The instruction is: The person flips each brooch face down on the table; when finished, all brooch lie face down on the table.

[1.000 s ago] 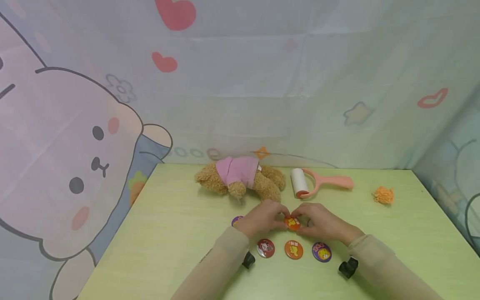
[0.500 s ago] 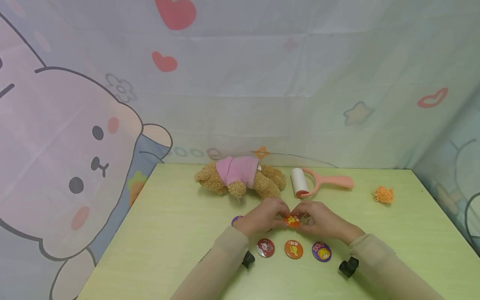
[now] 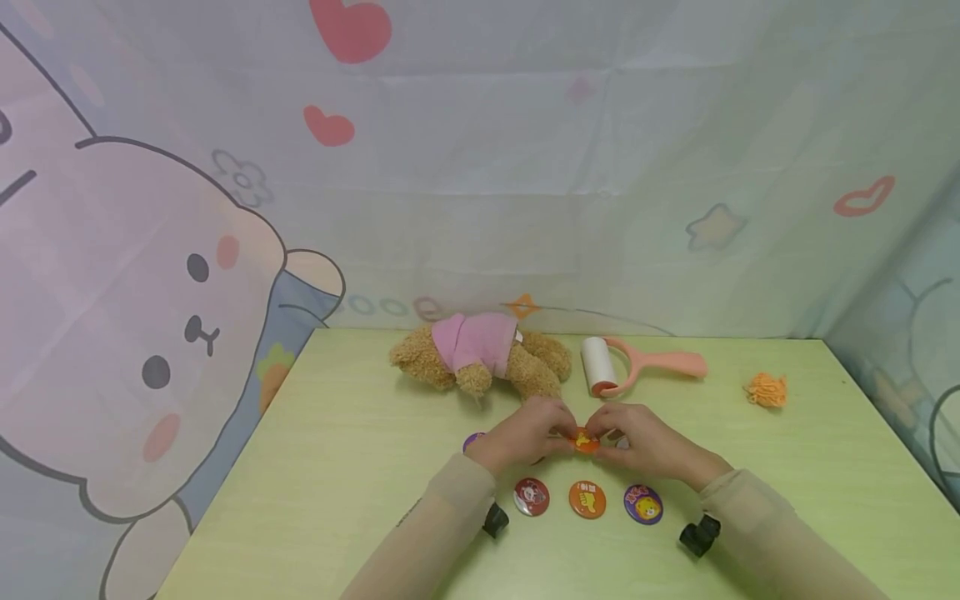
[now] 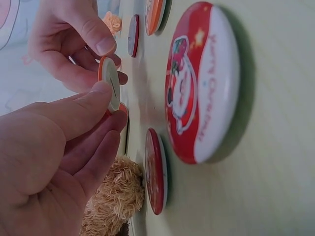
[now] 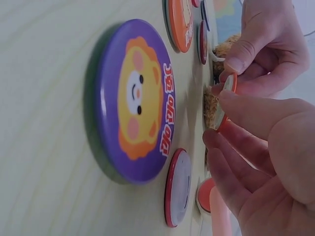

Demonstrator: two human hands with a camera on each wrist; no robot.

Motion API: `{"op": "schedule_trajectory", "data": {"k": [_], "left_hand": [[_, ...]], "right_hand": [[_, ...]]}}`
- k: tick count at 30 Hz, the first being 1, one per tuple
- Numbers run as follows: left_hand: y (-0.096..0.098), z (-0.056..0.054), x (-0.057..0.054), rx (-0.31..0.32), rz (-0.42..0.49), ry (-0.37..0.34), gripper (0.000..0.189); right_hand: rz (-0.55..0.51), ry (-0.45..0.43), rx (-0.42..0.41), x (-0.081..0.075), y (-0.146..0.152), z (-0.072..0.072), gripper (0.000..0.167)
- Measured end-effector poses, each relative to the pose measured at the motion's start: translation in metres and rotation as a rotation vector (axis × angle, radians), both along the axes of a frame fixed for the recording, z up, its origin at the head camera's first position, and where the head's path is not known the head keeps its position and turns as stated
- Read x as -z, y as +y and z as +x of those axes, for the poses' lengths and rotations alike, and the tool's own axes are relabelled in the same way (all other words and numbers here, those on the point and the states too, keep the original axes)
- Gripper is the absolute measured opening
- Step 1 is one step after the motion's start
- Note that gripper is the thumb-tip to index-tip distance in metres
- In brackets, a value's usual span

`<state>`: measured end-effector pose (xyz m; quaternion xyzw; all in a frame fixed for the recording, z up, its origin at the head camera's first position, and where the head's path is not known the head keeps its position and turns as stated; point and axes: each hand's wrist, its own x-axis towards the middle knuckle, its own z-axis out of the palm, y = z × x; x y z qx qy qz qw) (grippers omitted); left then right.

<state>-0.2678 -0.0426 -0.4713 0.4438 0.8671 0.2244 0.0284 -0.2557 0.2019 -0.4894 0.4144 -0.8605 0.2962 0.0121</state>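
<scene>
Thumb and fingers of my left hand (image 3: 531, 435) pinch one edge of an orange button badge (image 3: 586, 440). Opposite, my right hand (image 3: 641, 440) pinches its other edge. Both wrist views show the pale back of this badge (image 4: 112, 82), held on edge above the table. Nearer the body lie a red badge (image 3: 532, 497), a second orange badge (image 3: 587, 499) and a purple badge (image 3: 643, 504) with a lion face. A badge lying pale back up (image 5: 178, 189) is by my right hand. Another purple badge (image 3: 472, 440) is partly hidden by my left hand.
Behind the hands, a brown teddy bear (image 3: 480, 354) in a pink top lies on its side. To its right are a lint roller (image 3: 652, 362) with a pink handle and an orange yarn bundle (image 3: 767, 390). A printed curtain (image 3: 480, 183) hangs behind the table.
The held orange badge has moved slightly away from the body and tipped, its face now seen more at a slant. Both hands shifted slightly with it; the other things stay put.
</scene>
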Motion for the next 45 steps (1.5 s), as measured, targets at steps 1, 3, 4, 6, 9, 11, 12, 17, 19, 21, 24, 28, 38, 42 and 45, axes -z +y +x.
{"op": "schedule_trajectory", "data": {"k": [1, 3, 4, 6, 9, 11, 12, 17, 19, 21, 24, 28, 38, 42, 45], "left_hand": [[-0.0003, 0.0, 0.0003, 0.001, 0.002, 0.003, 0.012], [-0.0009, -0.0001, 0.0009, 0.003, 0.008, 0.01, 0.012], [-0.0012, -0.0001, 0.0011, 0.005, 0.015, 0.013, 0.012], [-0.0016, -0.0004, 0.0016, 0.007, 0.027, 0.022, 0.011], [-0.0021, -0.0007, 0.0018, 0.004, 0.047, 0.03, 0.01], [-0.0022, -0.0015, 0.0025, -0.003, 0.056, 0.039, 0.01], [-0.0024, -0.0016, 0.0026, -0.004, 0.064, 0.035, 0.01], [-0.0026, -0.0027, 0.0036, -0.012, 0.075, 0.044, 0.01], [-0.0026, -0.003, 0.0037, -0.016, 0.082, 0.039, 0.011], [-0.0026, -0.003, 0.0037, -0.022, 0.089, 0.03, 0.011], [-0.0028, -0.0031, 0.0039, -0.032, 0.098, 0.016, 0.013], [-0.0027, -0.0033, 0.0042, -0.037, 0.094, 0.016, 0.014], [-0.002, -0.0029, 0.0041, -0.052, 0.116, 0.008, 0.012], [-0.0015, -0.0022, 0.0041, -0.061, 0.136, -0.013, 0.01], [-0.0013, -0.0016, 0.0034, -0.069, 0.14, -0.024, 0.01]], "right_hand": [[-0.001, -0.001, 0.0, 0.0001, 0.0003, 0.0002, 0.018], [-0.006, 0.012, -0.003, 0.0003, 0.0008, 0.0005, 0.019], [-0.008, 0.016, -0.004, 0.0004, 0.001, 0.0007, 0.018], [-0.023, 0.021, -0.007, 0.0006, 0.0016, 0.001, 0.018], [-0.051, -0.005, -0.012, 0.0004, 0.002, 0.0012, 0.018], [-0.067, -0.028, -0.01, 0.0003, 0.0024, 0.0014, 0.018], [-0.072, -0.04, -0.007, 0.0004, 0.0027, 0.0016, 0.018], [-0.082, -0.04, 0.017, 0.0003, 0.003, 0.0023, 0.019], [-0.083, -0.026, 0.024, 0.0002, 0.0024, 0.0021, 0.018], [-0.085, -0.012, 0.029, 0.0, 0.002, 0.0018, 0.017], [-0.088, 0.0, 0.036, -0.0003, 0.0011, 0.0014, 0.016], [-0.094, -0.013, 0.044, -0.0009, 0.001, 0.0016, 0.016], [-0.098, -0.055, 0.084, -0.0003, 0.0009, 0.0014, 0.017], [-0.107, -0.071, 0.105, -0.0016, 0.001, 0.0024, 0.017], [-0.115, -0.069, 0.114, -0.002, 0.0009, 0.0032, 0.018]]}}
